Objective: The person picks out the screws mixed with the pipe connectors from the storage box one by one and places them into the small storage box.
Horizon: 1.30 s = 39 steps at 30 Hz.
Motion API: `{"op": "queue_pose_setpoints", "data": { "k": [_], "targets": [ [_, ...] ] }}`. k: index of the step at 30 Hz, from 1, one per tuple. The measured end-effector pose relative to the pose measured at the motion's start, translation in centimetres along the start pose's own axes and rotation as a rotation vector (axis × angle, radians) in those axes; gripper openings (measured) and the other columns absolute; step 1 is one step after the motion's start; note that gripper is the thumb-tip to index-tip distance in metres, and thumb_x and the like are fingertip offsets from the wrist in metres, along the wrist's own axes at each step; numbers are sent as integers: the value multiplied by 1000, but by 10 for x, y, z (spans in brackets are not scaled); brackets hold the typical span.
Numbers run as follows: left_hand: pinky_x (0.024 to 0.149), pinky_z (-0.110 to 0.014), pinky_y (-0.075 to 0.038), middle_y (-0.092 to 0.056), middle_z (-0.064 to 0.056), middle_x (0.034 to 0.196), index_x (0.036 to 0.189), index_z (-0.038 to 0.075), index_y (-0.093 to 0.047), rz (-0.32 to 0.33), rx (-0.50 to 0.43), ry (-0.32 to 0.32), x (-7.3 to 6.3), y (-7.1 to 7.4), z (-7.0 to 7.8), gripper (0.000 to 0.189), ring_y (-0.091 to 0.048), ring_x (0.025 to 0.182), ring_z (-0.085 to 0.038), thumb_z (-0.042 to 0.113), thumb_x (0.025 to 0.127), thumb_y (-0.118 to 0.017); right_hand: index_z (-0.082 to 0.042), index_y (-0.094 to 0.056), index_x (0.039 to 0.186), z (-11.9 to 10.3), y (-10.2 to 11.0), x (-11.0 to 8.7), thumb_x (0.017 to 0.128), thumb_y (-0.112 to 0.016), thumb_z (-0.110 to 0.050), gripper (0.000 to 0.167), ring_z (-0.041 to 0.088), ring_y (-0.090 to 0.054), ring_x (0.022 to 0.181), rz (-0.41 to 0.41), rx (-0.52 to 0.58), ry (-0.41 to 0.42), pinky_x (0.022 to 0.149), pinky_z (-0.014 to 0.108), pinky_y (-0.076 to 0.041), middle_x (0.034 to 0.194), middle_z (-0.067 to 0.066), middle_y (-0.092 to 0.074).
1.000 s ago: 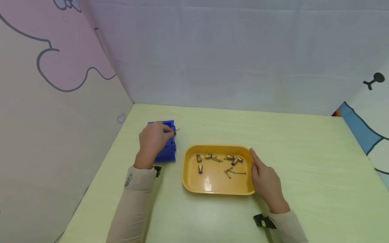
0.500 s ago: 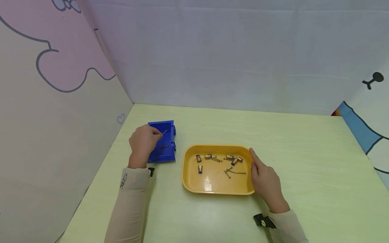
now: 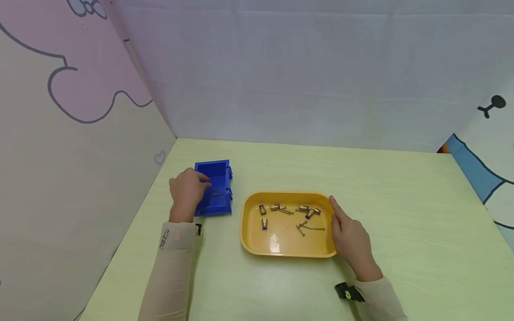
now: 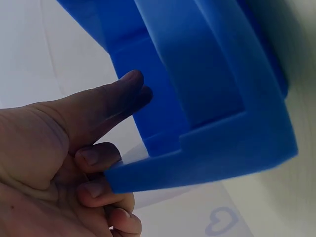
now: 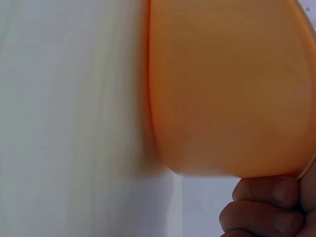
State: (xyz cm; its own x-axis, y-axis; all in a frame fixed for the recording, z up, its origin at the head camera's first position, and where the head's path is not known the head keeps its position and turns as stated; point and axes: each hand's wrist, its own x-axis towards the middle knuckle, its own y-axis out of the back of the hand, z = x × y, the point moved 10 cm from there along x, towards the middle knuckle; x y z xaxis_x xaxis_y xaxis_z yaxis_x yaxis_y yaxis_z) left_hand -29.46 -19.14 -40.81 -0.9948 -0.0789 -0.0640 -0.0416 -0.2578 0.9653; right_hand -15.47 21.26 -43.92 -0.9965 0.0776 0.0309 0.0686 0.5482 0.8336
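My left hand (image 3: 186, 189) hovers over the left side of a small blue bin (image 3: 205, 207). In the left wrist view, thumb and forefinger of that hand (image 4: 59, 148) reach past the wall of the bin (image 4: 212, 165), and no screw shows at their tips. Two thin screws (image 3: 217, 194) lie on the bin's floor. My right hand (image 3: 353, 243) holds the right edge of a yellow tray (image 3: 281, 247), forefinger along the rim. Several brass fittings (image 3: 264, 224) with blue collars and several thin screws (image 3: 315, 228) are scattered in the tray.
Both containers stand on a pale wooden table (image 3: 417, 223), the bin left of the tray with a narrow gap between. A white cloth wall (image 3: 305, 80) rises behind, and a printed panel (image 3: 100, 178) borders the left side.
My left hand has moved left and slightly down from the bin's right edge. The screw it pinched has been let go, and a second screw now lies in the bin. The right hand stays put.
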Motion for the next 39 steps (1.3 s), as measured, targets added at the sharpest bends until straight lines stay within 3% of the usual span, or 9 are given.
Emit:
{"op": "queue_pose_setpoints", "data": {
  "k": [8,17,20,23,28,31,39],
  "targets": [
    [88,-54,-39,-65,-12,123,118,19,-76,14,-7,-64,-3,-1,19,31,-60,114,-33,36,92,-72,-16,-33,157,0,0,-1,107,-38,-18,50,16,-35,41,-9,-1,-9,42,30,-31,50,1,-41],
    [99,-57,-44,-60,-17,127,129,18,-70,-2,-157,-221,-12,8,58,45,-59,114,-36,42,91,-72,-16,-33,157,0,-1,-2,107,-38,-18,50,15,-36,41,-9,7,-8,42,30,-31,51,1,-41],
    [94,-52,-50,-59,-16,124,131,19,-68,-1,-190,-256,-16,10,71,48,-60,103,-32,44,91,-71,-17,-34,157,0,0,-2,107,-38,-18,50,16,-36,41,-4,5,-7,42,30,-31,51,1,-40],
    [78,-41,-53,-59,-13,112,132,20,-67,15,-216,-315,-23,11,88,50,-57,84,-26,45,90,-72,-17,-34,157,-1,0,-2,107,-38,-18,50,16,-36,41,-2,5,-7,42,30,-31,51,1,-41],
    [56,-30,-33,-45,-4,82,134,19,-65,31,-246,-434,-37,14,119,55,-34,61,-19,45,87,-75,-18,-33,157,-1,-1,-2,107,-38,-19,50,16,-36,42,-3,5,-7,42,30,-31,51,1,-41],
    [56,-28,-27,-38,-2,79,136,20,-63,29,-263,-486,-44,15,136,58,-29,61,-18,45,86,-76,-18,-33,157,0,-1,-1,107,-38,-19,50,16,-36,42,-4,3,-8,42,30,-31,51,1,-40],
    [58,-27,-26,-34,-1,79,139,26,-60,-16,-248,-636,-62,8,178,60,-30,64,-17,48,86,-74,-19,-32,158,0,-2,-1,107,-37,-19,51,16,-36,42,-20,4,-17,43,30,-32,51,2,-41]
  ]
}}
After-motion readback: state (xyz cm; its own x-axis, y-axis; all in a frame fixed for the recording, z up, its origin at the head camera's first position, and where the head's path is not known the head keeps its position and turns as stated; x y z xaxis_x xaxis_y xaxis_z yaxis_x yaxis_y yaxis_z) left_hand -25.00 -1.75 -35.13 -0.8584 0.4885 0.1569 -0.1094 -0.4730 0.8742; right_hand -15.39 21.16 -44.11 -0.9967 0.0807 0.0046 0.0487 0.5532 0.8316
